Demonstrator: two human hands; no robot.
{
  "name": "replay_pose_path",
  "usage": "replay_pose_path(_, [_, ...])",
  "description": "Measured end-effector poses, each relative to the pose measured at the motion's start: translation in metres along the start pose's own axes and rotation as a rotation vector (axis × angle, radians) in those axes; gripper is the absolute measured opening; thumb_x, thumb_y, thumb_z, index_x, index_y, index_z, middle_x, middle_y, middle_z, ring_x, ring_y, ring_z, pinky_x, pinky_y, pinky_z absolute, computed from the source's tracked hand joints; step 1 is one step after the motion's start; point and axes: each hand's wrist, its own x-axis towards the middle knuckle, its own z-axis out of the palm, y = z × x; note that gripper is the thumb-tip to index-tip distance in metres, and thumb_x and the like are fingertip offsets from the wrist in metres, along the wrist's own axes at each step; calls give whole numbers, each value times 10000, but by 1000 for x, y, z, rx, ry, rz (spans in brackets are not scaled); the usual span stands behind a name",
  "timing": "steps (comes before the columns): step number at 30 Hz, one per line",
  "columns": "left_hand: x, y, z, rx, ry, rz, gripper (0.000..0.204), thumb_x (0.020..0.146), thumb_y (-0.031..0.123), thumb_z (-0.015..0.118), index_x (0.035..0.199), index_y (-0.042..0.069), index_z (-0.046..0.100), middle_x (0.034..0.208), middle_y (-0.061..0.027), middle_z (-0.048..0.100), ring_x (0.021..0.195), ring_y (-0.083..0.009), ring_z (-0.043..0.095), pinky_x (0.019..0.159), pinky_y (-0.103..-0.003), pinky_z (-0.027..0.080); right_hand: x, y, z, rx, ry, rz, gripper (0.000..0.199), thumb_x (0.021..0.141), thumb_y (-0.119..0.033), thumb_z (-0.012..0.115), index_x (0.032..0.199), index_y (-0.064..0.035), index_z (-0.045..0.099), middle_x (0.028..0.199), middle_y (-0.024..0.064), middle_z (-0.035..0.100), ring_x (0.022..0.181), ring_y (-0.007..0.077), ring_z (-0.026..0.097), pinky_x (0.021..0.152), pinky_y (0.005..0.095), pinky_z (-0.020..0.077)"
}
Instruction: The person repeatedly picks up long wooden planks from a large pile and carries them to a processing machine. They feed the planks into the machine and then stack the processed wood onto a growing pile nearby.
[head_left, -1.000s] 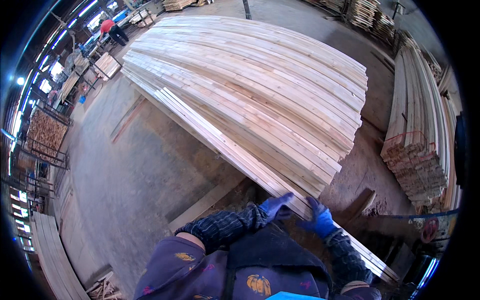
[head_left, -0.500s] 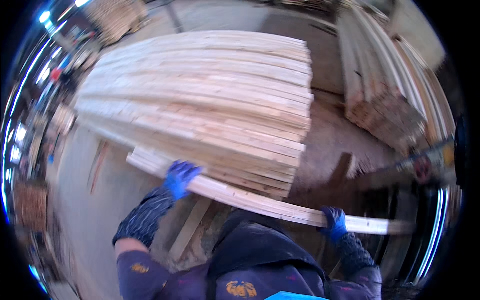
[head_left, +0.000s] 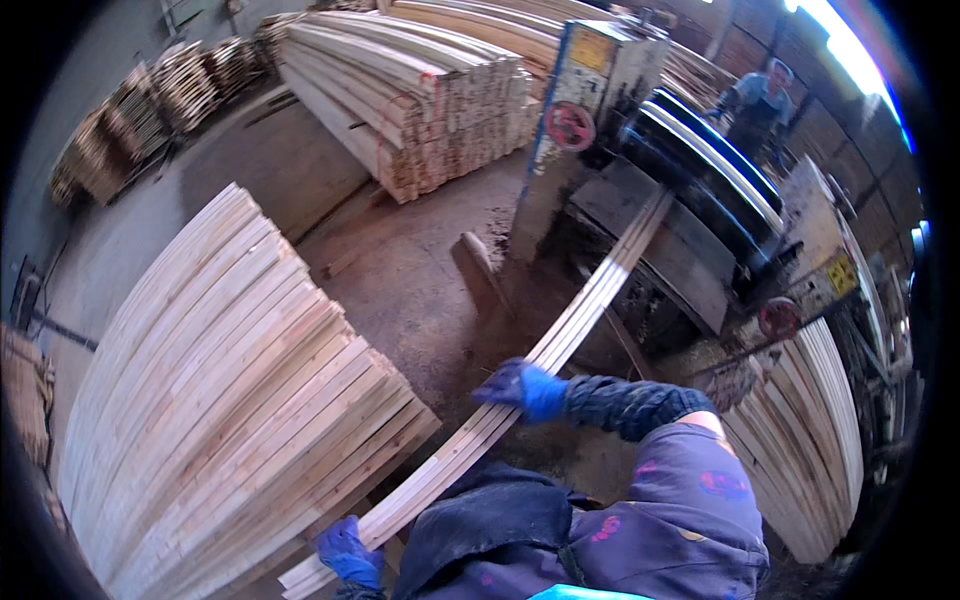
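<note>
Two or three long pale wooden slats, held together as one bundle, run slantwise from the lower left up toward the grey and blue sawing machine. Far left lies a big stack of pale sawn boards, its near corner just beside the bundle's lower run. The left hand, in a blue glove, closes its grip round the low end of the bundle; the fingers wrap the edge, though how firmly they clamp cannot be told. Should that low end slide, the slats could fan apart and knock the corner of the stack.

Further right, the right hand, also blue-gloved, lies over the bundle near its middle, the grip pressed onto the slats from above rather than spread wide. Between the two hands the wood bears no support, so a loose hold might let one slat slip out past the others and drop onto the dusty concrete floor.

The far end rests on the machine's flat metal surface, near the curved blue guard. A skewed push there could jam the ends or kick them back toward the body. Another person in a blue shirt stands behind the machine, well apart, and a second pale board stack sits low at right.
</note>
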Motion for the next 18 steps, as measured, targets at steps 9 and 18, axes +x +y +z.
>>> replay_pose_path(9, [68, 71, -1, -326, -177, 278, 747, 767, 421, 758, 1388, 77, 526, 1148, -209, 649, 1045, -394, 610, 907, -511, 477, 56, -69, 38, 128, 5, -189, 902, 643, -204, 717, 1495, -161, 426, 1214, 163, 637, 958, 358, 651, 852, 472, 515])
replay_pose_path(18, [52, -4, -13, -858, -122, -159, 403, 870, 157, 769, 1223, 22, 630, 1062, -125, 712, 876, -162, 690, 766, -295, 565, 95, -116, 21, 214, -353, -245, 798, 729, -427, 778, 1418, -127, 508, 1179, 157, 643, 990, 367, 658, 829, 495, 533])
